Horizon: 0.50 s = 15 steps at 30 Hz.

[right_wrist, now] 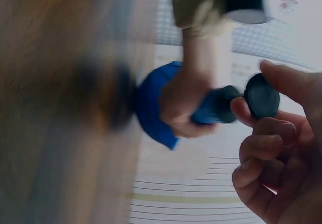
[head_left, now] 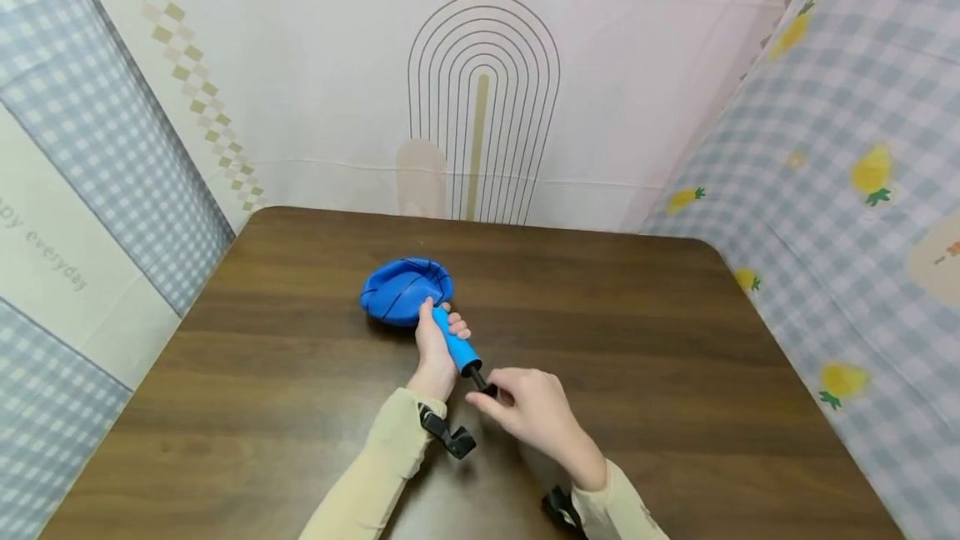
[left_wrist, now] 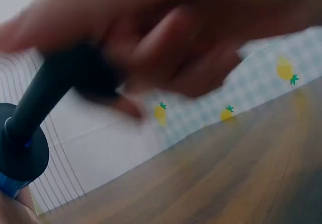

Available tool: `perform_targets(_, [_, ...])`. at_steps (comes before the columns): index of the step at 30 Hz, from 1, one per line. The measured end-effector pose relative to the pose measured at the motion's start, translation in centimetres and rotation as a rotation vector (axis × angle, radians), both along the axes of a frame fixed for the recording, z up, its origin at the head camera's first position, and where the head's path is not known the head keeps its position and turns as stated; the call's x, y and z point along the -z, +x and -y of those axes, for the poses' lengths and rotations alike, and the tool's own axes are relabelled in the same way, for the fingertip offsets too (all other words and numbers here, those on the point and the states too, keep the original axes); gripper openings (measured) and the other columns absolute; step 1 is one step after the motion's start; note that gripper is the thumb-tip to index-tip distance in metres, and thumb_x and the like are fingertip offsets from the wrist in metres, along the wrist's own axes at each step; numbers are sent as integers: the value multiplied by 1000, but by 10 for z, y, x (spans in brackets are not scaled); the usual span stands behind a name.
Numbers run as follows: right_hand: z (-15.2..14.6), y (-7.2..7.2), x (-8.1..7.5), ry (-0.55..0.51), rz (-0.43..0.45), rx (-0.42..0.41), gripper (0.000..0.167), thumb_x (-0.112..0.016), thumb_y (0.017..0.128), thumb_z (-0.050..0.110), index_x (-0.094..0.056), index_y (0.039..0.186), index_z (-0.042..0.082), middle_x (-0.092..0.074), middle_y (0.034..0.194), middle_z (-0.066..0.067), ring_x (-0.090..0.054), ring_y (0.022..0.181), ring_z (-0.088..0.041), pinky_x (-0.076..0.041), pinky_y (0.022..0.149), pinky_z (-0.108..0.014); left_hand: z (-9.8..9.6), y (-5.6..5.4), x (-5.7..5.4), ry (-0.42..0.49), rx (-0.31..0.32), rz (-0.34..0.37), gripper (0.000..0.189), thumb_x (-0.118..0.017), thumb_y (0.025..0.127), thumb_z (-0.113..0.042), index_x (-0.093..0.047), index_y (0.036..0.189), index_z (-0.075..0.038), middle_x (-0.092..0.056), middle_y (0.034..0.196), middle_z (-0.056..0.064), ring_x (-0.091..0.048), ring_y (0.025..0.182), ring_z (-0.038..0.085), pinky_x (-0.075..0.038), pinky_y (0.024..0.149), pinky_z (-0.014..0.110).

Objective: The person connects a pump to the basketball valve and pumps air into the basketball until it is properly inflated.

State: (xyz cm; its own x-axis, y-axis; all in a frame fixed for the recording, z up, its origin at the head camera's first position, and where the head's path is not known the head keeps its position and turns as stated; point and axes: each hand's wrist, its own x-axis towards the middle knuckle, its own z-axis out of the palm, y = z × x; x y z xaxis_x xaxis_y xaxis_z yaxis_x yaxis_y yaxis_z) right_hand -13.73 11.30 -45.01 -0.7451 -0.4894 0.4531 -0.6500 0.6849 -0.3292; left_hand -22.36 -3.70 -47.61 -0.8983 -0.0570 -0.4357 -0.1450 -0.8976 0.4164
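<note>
A limp, caved-in blue ball (head_left: 397, 294) with black lines lies toward the back of the table. My left hand (head_left: 435, 357) grips the blue barrel of a hand pump (head_left: 456, 346), its far end up against the ball. Whether the pump's needle sits inside the ball is hidden by the fingers. From the barrel's near end a black rod sticks out a short way. My right hand (head_left: 536, 411) holds the round black pump handle (right_wrist: 263, 97) between thumb and fingers, as the right wrist view shows. In the left wrist view the right hand is blurred around the handle.
The dark wooden table (head_left: 637, 340) has rounded back corners. A pale printed cloth (head_left: 322, 90) hangs behind it, with checked cloth (head_left: 810, 173) along the right side. Black camera straps (head_left: 450, 436) sit on both wrists.
</note>
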Motion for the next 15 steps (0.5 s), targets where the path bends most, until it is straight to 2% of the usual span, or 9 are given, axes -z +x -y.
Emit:
perform_targets(3, [-12,18,-7,-4,-91,-42,41,-70,85,43,-44,60,24,-31,54,16,-21,50,11,-16,48,-6,2,-2,-1,-19,2,1,32,-39,102,-42,-43,85,-15,-39,58,-6,-34,44,4,-31,44,15])
perform_targets(6, [-23,39,-14,-21,-127,-61,41,-72,84,40,-42,61,26,-29,55,17,-18,53,13,-14,49,-4,4,-4,-3,-29,-2,2,31,-39,101,-42,-43,85,-15,-39,58,-6,-34,44,4,-31,44,15])
perform_targets(8, [-26,48,-17,-41,-124,-67,41,-74,83,38,-41,61,26,-27,56,17,-16,54,14,-13,50,-3,5,-4,-3,-26,1,9,30,-38,101,-40,-42,86,-14,-39,58,-5,-33,44,4,-31,44,15])
perform_targets(11, [-25,47,-15,-57,-103,-72,42,-72,84,40,-40,61,26,-26,55,17,-16,54,14,-13,49,-3,5,-3,-1,-30,-6,17,29,-38,101,-39,-43,86,-14,-39,58,-5,-33,44,4,-30,43,15])
perform_targets(15, [-15,27,-6,-58,-49,-64,44,-65,89,46,-41,59,24,-27,53,16,-17,51,14,-14,47,-4,6,-2,1,-52,-26,4,30,-38,101,-40,-43,85,-14,-40,58,-6,-34,44,4,-31,43,15])
